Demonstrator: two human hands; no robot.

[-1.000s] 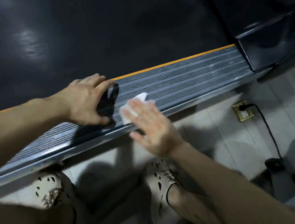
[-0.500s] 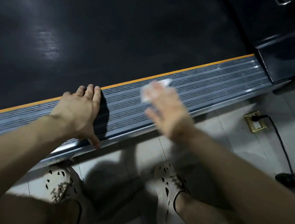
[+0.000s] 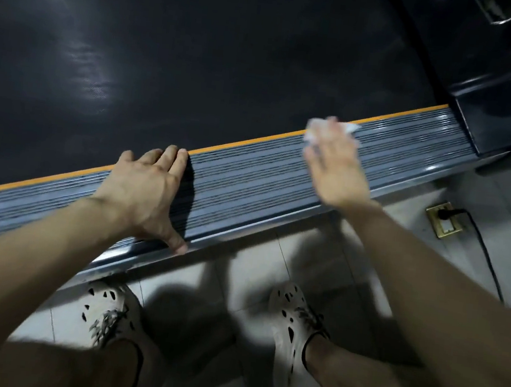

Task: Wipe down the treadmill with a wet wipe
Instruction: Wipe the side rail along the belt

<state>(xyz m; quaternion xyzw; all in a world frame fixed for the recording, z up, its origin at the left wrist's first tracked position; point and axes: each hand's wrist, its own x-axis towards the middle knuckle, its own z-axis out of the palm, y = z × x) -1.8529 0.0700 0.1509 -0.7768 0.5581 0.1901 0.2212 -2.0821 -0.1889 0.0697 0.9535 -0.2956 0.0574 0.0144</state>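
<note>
**Step in hand:** wiping the ribbed side rail (image 3: 248,186) of the treadmill (image 3: 493,102), probably mid-stroke, near its front end.

**Right hand** (image 3: 333,167): fingers extended and spread. They press the white wet wipe (image 3: 314,130) flat onto the rail, close to the orange edge strip (image 3: 254,140).

**Left hand** (image 3: 146,193): laid flat on the rail, well apart from the wipe. It holds nothing, and the thumb hooks over the outer lip as a brace.

**Next move calls for:** steady downward pressure along the ribs. The rail around the left hand and the dark running belt (image 3: 199,59) probably remain to be done.

**Hard to make out:**
- The right fingers and the wipe are motion-blurred, so the wipe's fold and outline are unclear.
- The rail's rear end is cut off at the left.
- The motor cover at the upper right is partly out of frame.
- Whether the rail is wet or dirty cannot be told.
</note>
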